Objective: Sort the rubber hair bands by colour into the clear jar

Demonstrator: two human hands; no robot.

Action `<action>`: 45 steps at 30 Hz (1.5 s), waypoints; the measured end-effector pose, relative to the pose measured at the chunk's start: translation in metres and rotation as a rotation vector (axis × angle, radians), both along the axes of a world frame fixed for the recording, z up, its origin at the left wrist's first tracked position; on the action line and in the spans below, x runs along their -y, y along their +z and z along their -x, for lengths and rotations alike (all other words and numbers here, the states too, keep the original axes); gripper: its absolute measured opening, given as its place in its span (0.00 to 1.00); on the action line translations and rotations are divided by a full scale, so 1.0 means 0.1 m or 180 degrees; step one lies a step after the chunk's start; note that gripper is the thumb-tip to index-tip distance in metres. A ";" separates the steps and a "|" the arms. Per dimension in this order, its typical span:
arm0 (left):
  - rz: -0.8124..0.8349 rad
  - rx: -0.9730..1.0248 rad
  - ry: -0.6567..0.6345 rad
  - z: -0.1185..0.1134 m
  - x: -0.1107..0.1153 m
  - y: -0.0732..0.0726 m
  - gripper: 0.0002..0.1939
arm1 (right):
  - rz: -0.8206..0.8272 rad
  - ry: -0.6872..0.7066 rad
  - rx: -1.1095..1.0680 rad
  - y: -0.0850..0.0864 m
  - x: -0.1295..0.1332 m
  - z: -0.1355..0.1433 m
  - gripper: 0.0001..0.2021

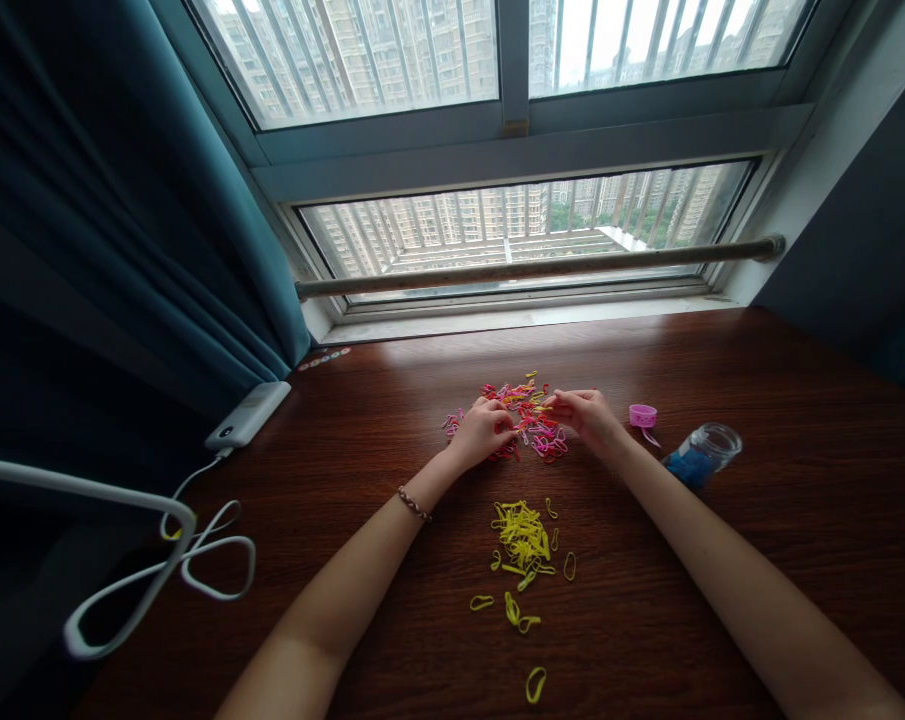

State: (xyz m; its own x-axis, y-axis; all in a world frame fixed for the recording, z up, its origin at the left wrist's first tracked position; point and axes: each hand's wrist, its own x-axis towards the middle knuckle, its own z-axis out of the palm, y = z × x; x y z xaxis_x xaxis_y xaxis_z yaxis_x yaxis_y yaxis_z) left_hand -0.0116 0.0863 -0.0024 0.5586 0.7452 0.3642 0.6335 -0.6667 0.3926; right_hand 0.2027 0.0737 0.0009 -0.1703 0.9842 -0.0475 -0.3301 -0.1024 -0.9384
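A loose pile of pink, red and orange rubber bands (546, 443) lies on the brown wooden table, with a few yellow ones among them. My left hand (484, 430) rests over the pile's left side, fingers curled down into it and pressed together; what they pinch is hidden. From the right, my right hand (583, 412) reaches to the pile's edge, thumb and fingertips closed at a yellow rubber band (542, 408). Nearer to me, between my forearms, is a heap of yellow rubber bands (523, 532), with several single ones strewn around and below it.
Right of my right hand lie a pink ring-shaped lid (642, 415) and a tilted clear jar (703, 455) with blue contents, partly behind my forearm. A white power strip (248, 415) with a looped cable (219, 565) is at the left, by the blue curtain (219, 200). A window stands behind the table (797, 500).
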 end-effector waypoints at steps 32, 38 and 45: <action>0.1191 0.1010 0.0263 -0.01 0.01 0.11 0.05 | -0.1065 -0.0913 0.3851 -0.20 -0.10 -0.16 0.08; 0.0601 0.0730 0.0445 0.03 -0.05 0.04 0.07 | -0.1235 -0.1066 0.3812 -0.15 -0.10 -0.13 0.12; 0.0617 0.0725 0.0706 0.05 -0.09 0.02 0.09 | -0.1291 -0.0969 0.3557 -0.18 -0.10 -0.12 0.19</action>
